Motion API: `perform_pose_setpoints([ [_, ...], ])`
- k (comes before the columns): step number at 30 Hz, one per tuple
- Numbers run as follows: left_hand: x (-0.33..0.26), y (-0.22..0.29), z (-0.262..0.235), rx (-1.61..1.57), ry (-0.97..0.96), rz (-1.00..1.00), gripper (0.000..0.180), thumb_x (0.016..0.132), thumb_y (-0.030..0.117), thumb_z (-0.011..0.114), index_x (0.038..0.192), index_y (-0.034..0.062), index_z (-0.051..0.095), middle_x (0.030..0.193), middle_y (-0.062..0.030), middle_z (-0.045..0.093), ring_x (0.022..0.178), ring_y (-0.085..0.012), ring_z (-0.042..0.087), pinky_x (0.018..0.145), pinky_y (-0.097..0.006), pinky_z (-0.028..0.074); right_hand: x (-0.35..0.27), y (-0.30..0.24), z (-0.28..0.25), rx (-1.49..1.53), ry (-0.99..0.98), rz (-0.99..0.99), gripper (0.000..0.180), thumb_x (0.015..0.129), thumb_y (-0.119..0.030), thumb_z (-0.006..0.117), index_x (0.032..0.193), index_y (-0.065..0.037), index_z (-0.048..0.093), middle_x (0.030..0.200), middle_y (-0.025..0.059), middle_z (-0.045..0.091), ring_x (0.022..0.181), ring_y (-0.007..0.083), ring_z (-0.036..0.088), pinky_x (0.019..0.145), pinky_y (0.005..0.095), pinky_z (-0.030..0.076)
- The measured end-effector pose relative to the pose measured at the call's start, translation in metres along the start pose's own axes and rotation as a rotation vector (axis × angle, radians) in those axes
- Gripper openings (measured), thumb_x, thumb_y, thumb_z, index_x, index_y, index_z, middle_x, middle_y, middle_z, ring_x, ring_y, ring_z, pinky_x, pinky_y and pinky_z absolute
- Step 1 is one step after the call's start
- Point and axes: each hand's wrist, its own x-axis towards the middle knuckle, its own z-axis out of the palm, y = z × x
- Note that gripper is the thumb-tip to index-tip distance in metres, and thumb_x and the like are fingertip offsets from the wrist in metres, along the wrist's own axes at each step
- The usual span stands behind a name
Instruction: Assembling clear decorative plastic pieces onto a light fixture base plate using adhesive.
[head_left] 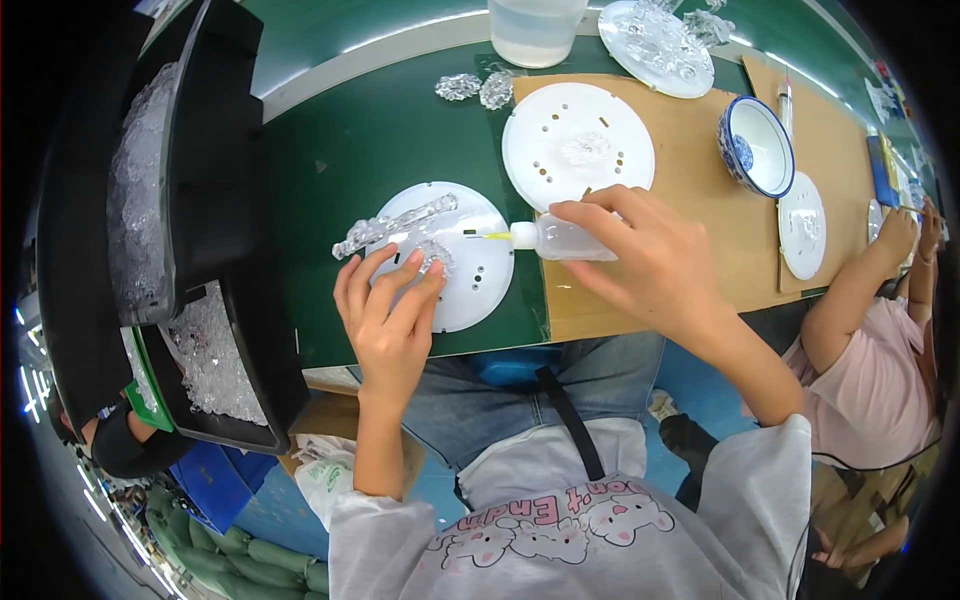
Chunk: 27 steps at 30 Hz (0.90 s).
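My right hand (655, 255) is wrapped round a translucent squeeze bottle (575, 238) with a white cap and a thin yellow needle tip. The bottle lies nearly level, its tip pointing left over a white round plate with holes (470, 300). On that plate, the fingertips of my left hand (385, 310) hold a transparent faceted piece (436, 256), partly hidden by the fingers. Beyond them a long transparent beaded stick (395, 225) lies across the plate's far left edge. Another white plate (530, 140), bearing one faceted piece (585, 149), sits farther back.
Black bins (225, 330) of transparent pieces stand at the left. Two faceted pieces (458, 87) and a translucent tub (538, 35) are at the back. Rightward on cardboard (680, 150) are a blue-and-white bowl (756, 148) and a white plate (803, 225). A person in pink (870, 370) works beyond.
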Motion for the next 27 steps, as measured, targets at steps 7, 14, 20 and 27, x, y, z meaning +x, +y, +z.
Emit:
perform_pose_setpoints([
  [7,0.001,0.0,0.001,0.016,-0.014,-0.006,0.018,0.067,0.004,0.077,0.083,0.0104,0.072,0.093,-0.0021,0.066,0.101,-0.0256,0.059,0.095,-0.045,0.039,0.008,-0.001,0.006,-0.066,-0.031,-0.097,0.039,0.066,-0.015,0.074,0.103,-0.017,0.063,0.089,-0.0025,0.059,0.078,0.0141,0.06,0.057,0.0286,0.049],
  [14,0.0,0.0,0.0,0.023,-0.026,-0.015,0.019,0.068,0.005,0.078,0.086,0.0103,0.072,0.094,-0.0022,0.066,0.1,-0.0259,0.059,0.094,-0.045,0.039,0.018,-0.007,0.017,-0.071,-0.058,-0.137,0.035,0.064,-0.015,0.075,0.098,-0.015,0.063,0.087,-0.0022,0.058,0.079,0.0139,0.058,0.055,0.0291,0.049],
  [20,-0.001,0.0,0.0,0.025,-0.032,-0.008,0.021,0.068,0.005,0.078,0.087,0.0108,0.073,0.095,-0.0021,0.066,0.1,-0.026,0.06,0.094,-0.045,0.04,0.02,-0.012,0.018,-0.027,-0.053,-0.163,0.034,0.063,-0.014,0.075,0.095,-0.014,0.062,0.085,-0.0002,0.057,0.078,0.0154,0.058,0.056,0.029,0.05],
  [27,-0.001,-0.001,-0.002,0.038,-0.032,-0.01,0.022,0.067,0.005,0.078,0.088,0.0108,0.073,0.095,-0.0021,0.066,0.1,-0.0263,0.06,0.093,-0.045,0.041,0.024,-0.015,0.022,-0.042,-0.07,-0.164,0.032,0.062,-0.017,0.075,0.091,-0.014,0.061,0.084,0.0001,0.057,0.076,0.0159,0.057,0.055,0.0295,0.05],
])
